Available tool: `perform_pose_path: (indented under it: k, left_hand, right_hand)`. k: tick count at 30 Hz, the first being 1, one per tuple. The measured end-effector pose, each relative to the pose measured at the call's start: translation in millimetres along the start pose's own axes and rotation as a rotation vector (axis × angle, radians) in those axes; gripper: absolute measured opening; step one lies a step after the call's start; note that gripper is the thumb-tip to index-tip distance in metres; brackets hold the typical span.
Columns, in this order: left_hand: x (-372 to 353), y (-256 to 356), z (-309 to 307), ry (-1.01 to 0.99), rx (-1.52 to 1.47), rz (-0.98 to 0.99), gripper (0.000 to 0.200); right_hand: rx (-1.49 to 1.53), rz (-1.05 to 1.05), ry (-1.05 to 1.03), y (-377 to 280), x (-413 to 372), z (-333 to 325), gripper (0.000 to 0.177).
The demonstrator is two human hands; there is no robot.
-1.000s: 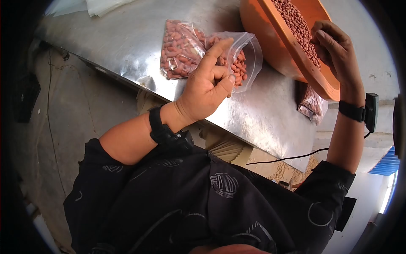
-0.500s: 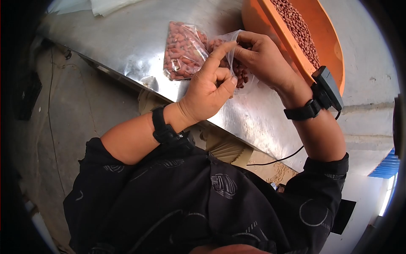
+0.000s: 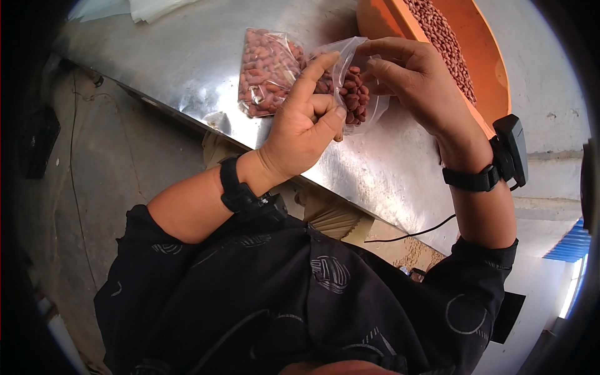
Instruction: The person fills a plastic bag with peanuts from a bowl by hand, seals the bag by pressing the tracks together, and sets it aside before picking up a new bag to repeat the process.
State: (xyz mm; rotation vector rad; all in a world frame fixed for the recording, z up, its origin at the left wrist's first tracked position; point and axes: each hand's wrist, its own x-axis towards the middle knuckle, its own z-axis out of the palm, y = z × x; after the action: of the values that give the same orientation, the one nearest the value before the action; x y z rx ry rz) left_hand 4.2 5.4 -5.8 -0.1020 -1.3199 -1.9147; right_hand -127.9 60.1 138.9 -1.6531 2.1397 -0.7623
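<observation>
A clear plastic bag [image 3: 355,94] with reddish-brown nuts in it lies on the metal table, its mouth spread apart. My left hand [image 3: 306,119] is closed on the near left side of this bag, thumb and fingers pinching the plastic. At its upper right edge, my right hand [image 3: 415,78] has thumb and forefinger on the plastic; its other fingers are partly hidden behind. Just left of my left hand lies a second clear bag [image 3: 265,72], filled with the same nuts and resting flat.
An orange tub [image 3: 490,56] holding many loose nuts [image 3: 440,44] stands at the upper right of the metal table [image 3: 169,56]. White plastic sheets [image 3: 159,7] lie at the upper left. A black cable [image 3: 419,234] runs from the right wrist device past the table's near edge.
My right hand has moved to the right, and the bag's mouth is spread wider, showing more nuts. My left hand has shifted slightly left and keeps its hold.
</observation>
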Motion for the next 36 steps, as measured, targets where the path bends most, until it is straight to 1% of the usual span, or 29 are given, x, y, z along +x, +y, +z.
perform_pose_path:
  k: [1,2,4,6,9,10,12,14,15,18,21,24,27,30,33,36]
  left_hand:
    - [-0.3,0.7,0.3,0.001,-0.001,0.001,0.063]
    - [-0.5,1.3,0.5,0.003,-0.001,0.002,0.063]
    - [-0.4,1.4,0.8,0.002,-0.005,0.009,0.064]
    - [-1.2,0.8,0.2,-0.01,-0.003,0.009,0.064]
    - [-1.2,-0.7,-2.1,-0.037,0.009,0.008,0.065]
    - [-0.9,-0.8,-2.4,-0.04,0.011,0.008,0.065]
    - [-0.5,0.3,-1.7,-0.033,0.007,0.008,0.065]
    - [-1.4,3.5,1.1,-0.017,-0.005,0.009,0.065]
    - [-0.9,3.7,0.5,-0.016,0.002,0.013,0.065]
    - [-2.1,2.5,0.9,-0.015,0.02,0.023,0.064]
    - [-0.6,1.3,-0.6,-0.03,0.04,0.027,0.064]
    - [-0.6,2.2,-3.2,-0.044,0.05,0.027,0.064]
    - [-0.2,1.3,-1.0,-0.016,0.036,0.026,0.064]
    - [0.6,1.8,-0.8,-0.012,0.03,0.016,0.064]
    - [0.9,1.0,-1.1,-0.008,0.013,0.025,0.064]
    - [0.2,-0.1,-1.2,-0.013,0.021,0.028,0.064]
  right_hand:
    - [-0.066,0.021,0.001,-9.7,-3.7,-8.2,0.023]
    - [-0.145,0.005,0.062,-15.2,-5.6,-18.1,0.021]
    - [-0.136,-0.176,0.264,-19.6,-9.6,-40.6,0.021]
    - [-0.291,-0.177,0.369,1.1,0.0,-87.5,0.025]
    - [-0.229,0.094,0.177,52.7,13.4,-135.7,0.032]
    - [-0.234,0.312,0.056,69.5,11.2,-143.8,0.04]
    - [-0.249,0.613,-0.117,102.2,1.7,-149.8,0.042]
    - [-0.02,0.623,-0.32,154.0,-9.5,-157.2,0.042]
    - [0.042,0.679,-0.333,143.1,-10.8,-147.9,0.038]
    - [0.355,0.769,-0.234,107.4,-18.7,-125.9,0.036]
    - [0.375,0.807,-0.068,73.0,-18.5,-107.1,0.034]
    - [0.252,0.705,-0.117,87.3,-9.1,-113.3,0.029]
    - [0.06,0.495,-0.287,110.2,-4.0,-120.5,0.025]
    - [-0.41,0.253,-0.247,114.7,1.9,-125.5,0.024]
    - [-0.602,0.26,-0.03,106.0,1.5,-131.1,0.026]
    - [-0.24,0.22,0.238,81.9,-6.6,-138.3,0.025]
